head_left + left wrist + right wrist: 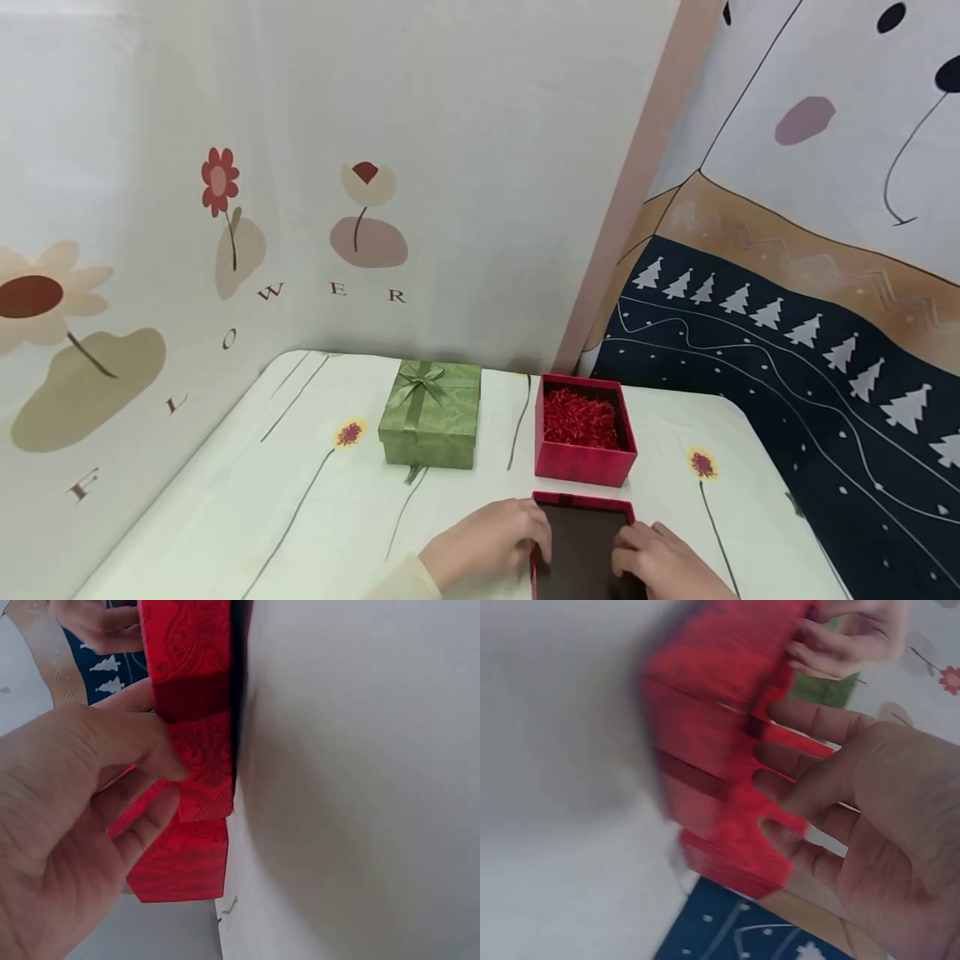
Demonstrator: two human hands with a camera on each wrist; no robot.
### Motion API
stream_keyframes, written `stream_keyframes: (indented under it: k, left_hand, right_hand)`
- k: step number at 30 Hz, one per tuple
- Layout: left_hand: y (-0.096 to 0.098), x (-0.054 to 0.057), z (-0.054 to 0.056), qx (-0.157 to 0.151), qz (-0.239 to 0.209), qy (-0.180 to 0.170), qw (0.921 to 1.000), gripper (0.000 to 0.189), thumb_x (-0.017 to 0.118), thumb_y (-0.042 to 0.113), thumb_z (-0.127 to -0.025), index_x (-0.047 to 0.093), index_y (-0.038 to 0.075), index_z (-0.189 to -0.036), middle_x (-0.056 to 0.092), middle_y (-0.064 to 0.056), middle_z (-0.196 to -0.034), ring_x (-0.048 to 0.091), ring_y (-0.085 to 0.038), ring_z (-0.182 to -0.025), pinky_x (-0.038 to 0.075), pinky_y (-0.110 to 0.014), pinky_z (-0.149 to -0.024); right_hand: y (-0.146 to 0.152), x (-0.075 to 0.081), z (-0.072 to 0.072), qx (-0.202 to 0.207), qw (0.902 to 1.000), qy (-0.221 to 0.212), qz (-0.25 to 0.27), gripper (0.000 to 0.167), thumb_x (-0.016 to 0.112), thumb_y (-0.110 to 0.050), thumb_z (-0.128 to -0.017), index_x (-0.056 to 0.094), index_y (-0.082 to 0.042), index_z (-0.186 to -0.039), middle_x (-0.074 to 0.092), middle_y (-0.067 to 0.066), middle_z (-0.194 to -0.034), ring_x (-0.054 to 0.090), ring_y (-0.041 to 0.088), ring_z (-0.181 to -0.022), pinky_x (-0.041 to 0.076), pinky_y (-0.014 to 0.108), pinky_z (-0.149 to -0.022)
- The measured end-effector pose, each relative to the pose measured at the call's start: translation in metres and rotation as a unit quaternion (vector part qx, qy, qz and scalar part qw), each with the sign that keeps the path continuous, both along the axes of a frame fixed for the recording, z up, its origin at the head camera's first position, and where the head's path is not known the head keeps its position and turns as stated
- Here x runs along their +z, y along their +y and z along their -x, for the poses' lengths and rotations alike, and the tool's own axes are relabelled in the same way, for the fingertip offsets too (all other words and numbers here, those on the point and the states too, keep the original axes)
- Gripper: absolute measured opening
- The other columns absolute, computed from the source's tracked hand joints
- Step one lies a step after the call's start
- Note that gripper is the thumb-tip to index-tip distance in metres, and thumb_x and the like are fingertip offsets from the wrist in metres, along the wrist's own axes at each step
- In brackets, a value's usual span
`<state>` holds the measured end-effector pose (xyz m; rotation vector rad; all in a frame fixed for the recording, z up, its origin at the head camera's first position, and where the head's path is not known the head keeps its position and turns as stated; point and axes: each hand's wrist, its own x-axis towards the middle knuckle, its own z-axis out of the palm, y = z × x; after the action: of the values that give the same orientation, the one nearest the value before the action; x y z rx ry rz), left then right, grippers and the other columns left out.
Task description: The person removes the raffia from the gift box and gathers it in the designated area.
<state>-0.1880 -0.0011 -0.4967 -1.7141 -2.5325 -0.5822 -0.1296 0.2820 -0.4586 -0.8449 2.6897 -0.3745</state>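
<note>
A shallow red box lid (581, 546) with a dark brown inside lies open side up at the near edge of the head view. My left hand (491, 537) pinches its left wall, the thumb on the patterned red outside (199, 750) and the fingers over the rim. At the right rim is my right hand (663, 558), its fingers loosely bent and spread; in the right wrist view they appear beside the lid (697, 727), which is blurred there. Just beyond the lid stands a red box (585, 467) with red shredded paper (577, 419) inside.
A green gift box (431, 425) with a ribbon bow stands left of the red box. Both are on a pale cloth with printed flowers (300, 500). Printed curtains (480, 167) hang behind the table and at its right side.
</note>
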Motion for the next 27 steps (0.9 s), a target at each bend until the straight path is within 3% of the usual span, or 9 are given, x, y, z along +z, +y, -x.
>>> stream_keyframes:
  k: [3,6,10,14,17,21,27]
  left_hand:
    - [0.001,0.005,0.003,0.046,-0.033,0.01,0.9983,0.028,0.071,-0.002,-0.085,0.081,0.023,-0.094,0.07,0.016,-0.099,0.061,0.002,-0.1,0.044,-0.008,-0.092]
    - [0.006,0.01,0.009,0.113,-0.091,0.021,0.9892,0.022,0.072,0.004,-0.088,0.079,0.019,-0.103,0.07,0.01,-0.106,0.062,-0.004,-0.103,0.049,-0.014,-0.092]
    - [0.017,0.018,0.024,0.219,-0.168,-0.008,0.9612,0.029,0.066,0.012,-0.098,0.071,0.01,-0.126,0.068,-0.002,-0.126,0.062,-0.016,-0.117,0.054,-0.03,-0.098]
    - [0.027,0.021,0.046,0.301,-0.199,-0.071,0.93,0.043,0.058,0.025,-0.106,0.058,0.006,-0.145,0.06,-0.011,-0.143,0.057,-0.027,-0.129,0.051,-0.043,-0.105]
    - [0.032,0.018,0.06,0.326,-0.202,-0.121,0.9157,0.049,0.053,0.031,-0.108,0.053,0.008,-0.151,0.055,-0.014,-0.149,0.052,-0.031,-0.135,0.047,-0.049,-0.109]
    - [0.035,0.01,0.07,0.328,-0.191,-0.163,0.9109,0.051,0.051,0.036,-0.109,0.051,0.011,-0.153,0.053,-0.014,-0.151,0.05,-0.034,-0.139,0.043,-0.052,-0.112]
    - [0.038,0.002,0.073,0.328,-0.198,-0.208,0.9002,0.053,0.054,0.039,-0.107,0.05,0.015,-0.155,0.053,-0.011,-0.153,0.048,-0.033,-0.141,0.042,-0.053,-0.114]
  right_hand:
    - [-0.005,0.018,0.01,-0.009,0.9987,0.05,0.009,0.024,0.089,-0.013,-0.079,0.078,-0.024,-0.097,0.065,-0.009,-0.099,0.054,0.004,-0.086,0.058,0.028,-0.079]
    - [-0.008,0.035,0.022,-0.017,0.993,0.117,0.012,0.026,0.087,-0.004,-0.079,0.078,-0.023,-0.095,0.067,-0.008,-0.099,0.058,0.007,-0.087,0.06,0.032,-0.08]
    - [-0.014,0.053,0.046,-0.024,0.9821,0.185,0.029,0.022,0.085,-0.003,-0.081,0.078,-0.019,-0.095,0.068,-0.005,-0.098,0.06,0.009,-0.086,0.06,0.034,-0.079]
    - [-0.021,0.059,0.075,-0.053,0.9787,0.188,0.062,0.023,0.083,-0.001,-0.083,0.077,-0.011,-0.102,0.068,0.001,-0.101,0.062,0.013,-0.088,0.061,0.033,-0.079]
    - [-0.025,0.057,0.096,-0.083,0.9807,0.151,0.093,0.025,0.079,0.0,-0.087,0.075,-0.007,-0.111,0.069,0.008,-0.109,0.065,0.021,-0.097,0.062,0.037,-0.083]
    - [-0.028,0.049,0.123,-0.113,0.9784,0.113,0.131,0.03,0.073,-0.002,-0.093,0.07,-0.001,-0.123,0.067,0.017,-0.12,0.065,0.032,-0.107,0.06,0.046,-0.09]
    - [-0.032,0.032,0.15,-0.145,0.9726,0.096,0.154,0.037,0.071,-0.006,-0.095,0.063,0.004,-0.13,0.063,0.025,-0.121,0.063,0.038,-0.109,0.056,0.053,-0.095]
